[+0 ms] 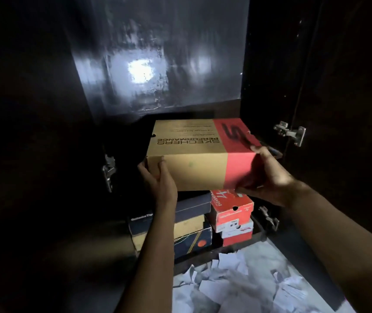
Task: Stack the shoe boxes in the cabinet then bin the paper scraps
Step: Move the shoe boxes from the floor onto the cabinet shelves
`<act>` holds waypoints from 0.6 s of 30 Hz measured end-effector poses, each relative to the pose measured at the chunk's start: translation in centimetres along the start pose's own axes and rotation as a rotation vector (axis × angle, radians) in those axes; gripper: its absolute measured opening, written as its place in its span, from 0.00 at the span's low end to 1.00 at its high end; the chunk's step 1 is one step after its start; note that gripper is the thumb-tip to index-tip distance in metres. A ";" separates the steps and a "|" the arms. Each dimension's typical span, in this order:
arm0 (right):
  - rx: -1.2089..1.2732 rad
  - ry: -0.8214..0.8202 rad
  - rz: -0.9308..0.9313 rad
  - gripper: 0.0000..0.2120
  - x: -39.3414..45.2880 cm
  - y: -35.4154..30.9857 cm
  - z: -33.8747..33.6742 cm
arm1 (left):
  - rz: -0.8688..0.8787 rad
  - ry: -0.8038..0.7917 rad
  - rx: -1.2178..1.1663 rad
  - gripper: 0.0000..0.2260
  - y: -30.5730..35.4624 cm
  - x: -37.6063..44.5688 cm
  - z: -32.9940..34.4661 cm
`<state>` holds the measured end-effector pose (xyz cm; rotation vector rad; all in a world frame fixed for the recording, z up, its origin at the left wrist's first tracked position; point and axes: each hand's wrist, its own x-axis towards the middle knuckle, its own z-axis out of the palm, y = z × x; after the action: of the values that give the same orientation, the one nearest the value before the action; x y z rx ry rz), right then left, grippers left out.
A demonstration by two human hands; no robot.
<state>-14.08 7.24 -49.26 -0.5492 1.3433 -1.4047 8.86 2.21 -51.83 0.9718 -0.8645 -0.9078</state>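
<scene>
A tan and red shoe box (194, 154) printed "Skechers Performance" is held at the open front of a dark cabinet (157, 64). My left hand (157, 177) grips its near left corner. My right hand (264, 175) grips the red right end, fingers over the top edge and thumb under. Below it in the cabinet stand two stacks: dark blue and tan boxes (191, 224) on the left, red and white boxes (232, 213) on the right. White paper scraps (237, 281) lie scattered on the floor in front.
Both cabinet doors stand open, with metal hinges at the left (109, 170) and the right (290, 133). The glossy back panel reflects light. The sides of the view are very dark.
</scene>
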 end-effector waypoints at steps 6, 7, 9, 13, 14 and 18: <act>-0.379 0.038 0.011 0.42 3.5 0.6 4.0 | 0.016 0.189 0.197 0.23 -1.4 3.1 -1.9; -0.449 0.057 -0.044 0.43 3.9 0.6 4.4 | 0.116 0.238 0.258 0.23 -1.3 2.9 -2.2; -0.517 0.108 -0.215 0.42 4.5 0.3 5.1 | 0.398 0.316 0.394 0.21 -1.0 1.9 -2.2; -0.542 0.088 -0.465 0.42 5.4 0.3 6.3 | 0.735 0.087 0.587 0.14 0.6 0.8 0.9; -0.548 0.059 -0.477 0.42 5.5 0.5 6.7 | 0.703 -0.002 0.652 0.15 0.7 1.2 1.8; -0.515 -0.003 -0.439 0.42 6.3 1.5 8.0 | 0.550 -0.159 1.082 0.18 -0.3 4.0 2.6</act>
<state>-8.62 -1.41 -50.67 -1.2468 1.6570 -1.3878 7.89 -2.32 -50.54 1.4549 -1.7224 0.0295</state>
